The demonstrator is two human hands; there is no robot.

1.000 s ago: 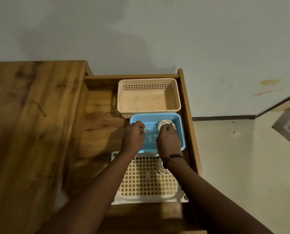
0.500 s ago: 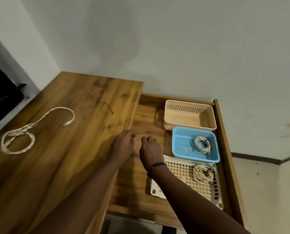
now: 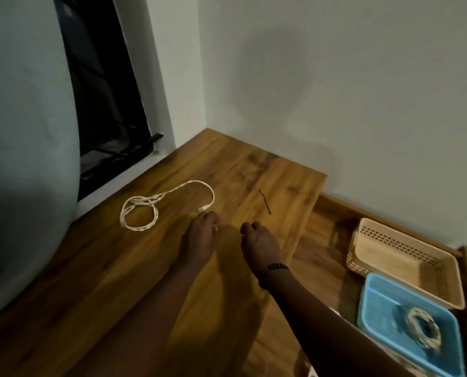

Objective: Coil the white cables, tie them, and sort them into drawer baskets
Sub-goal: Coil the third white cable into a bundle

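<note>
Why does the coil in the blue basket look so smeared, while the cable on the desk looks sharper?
Head view: the coiled cable and blue basket sit at the frame's lower right edge and are smeared by blur; the loose white cable nearer the middle stays fairly crisp. Lighting is dim and warm, with soft shadows under both hands on the desk. The window is dark.

surface (image 3: 145, 268): warm brown wood with darker grain streaks
loose cable (image 3: 156, 206): white, with a twisted texture
twist tie (image 3: 265, 205): thin and dark
far basket (image 3: 406, 265): beige, its walls dotted with rows of small holes
near basket (image 3: 385, 317): light blue, fine mesh pattern
coiled cable (image 3: 423, 331): off-white, blurred
bracelet (image 3: 273, 269): black beads
wall (image 3: 336, 91): plain pale grey
window opening (image 3: 104, 91): black
</note>
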